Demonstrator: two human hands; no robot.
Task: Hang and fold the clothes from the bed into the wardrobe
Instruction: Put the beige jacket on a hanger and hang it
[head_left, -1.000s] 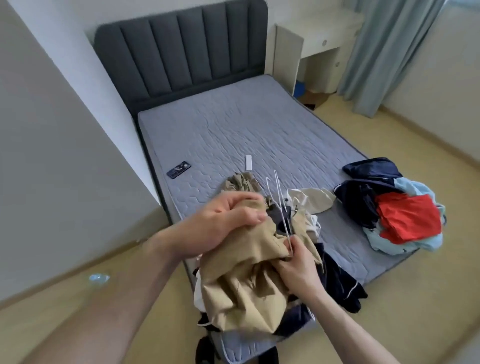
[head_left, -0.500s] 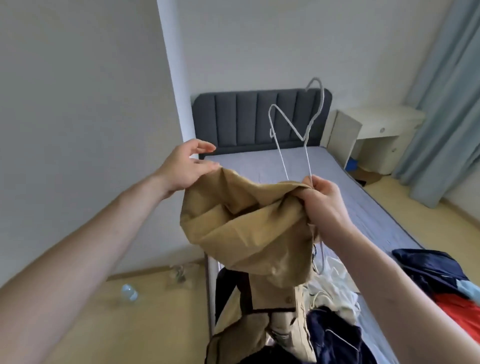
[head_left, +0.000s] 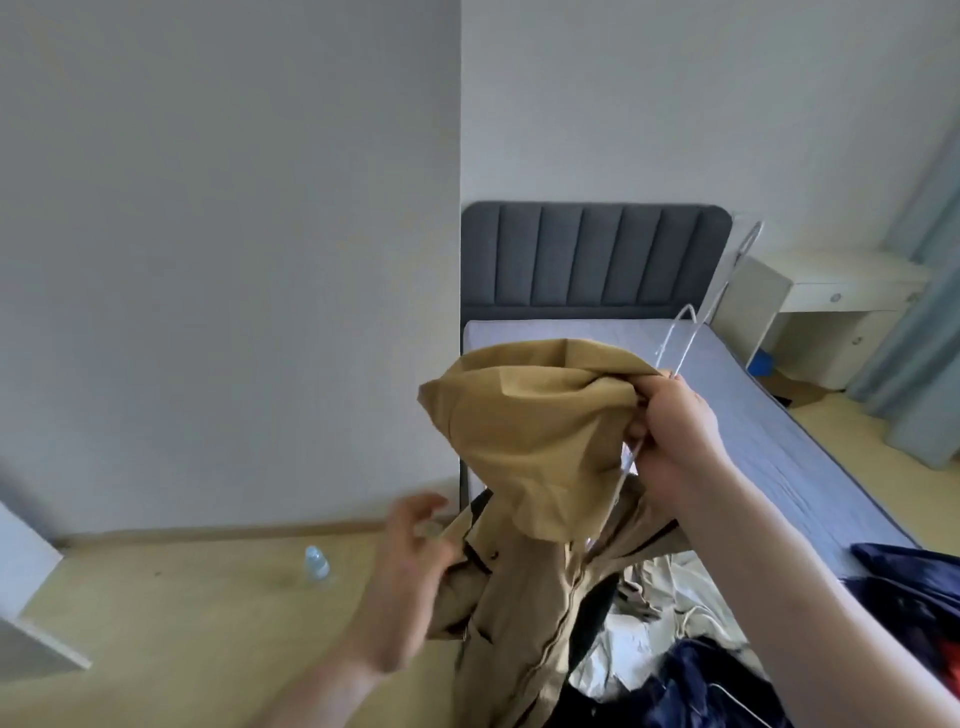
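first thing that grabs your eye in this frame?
The tan jacket dominates the centre, its hood bunched and held up above the foot of the bed. The right hand grips the hood together with white wire hangers that stick up toward the dark headboard. The left hand, blurred, reaches toward the jacket's lower front; whether it holds the cloth cannot be told.

Open floor (head_left: 218, 613) to your left, one water bottle (head_left: 317, 563) lying on it. Far mattress (head_left: 737, 415) bare. Near right blocked: clothes pile (head_left: 696, 665). Tan jacket (head_left: 535, 441) hangs centre.
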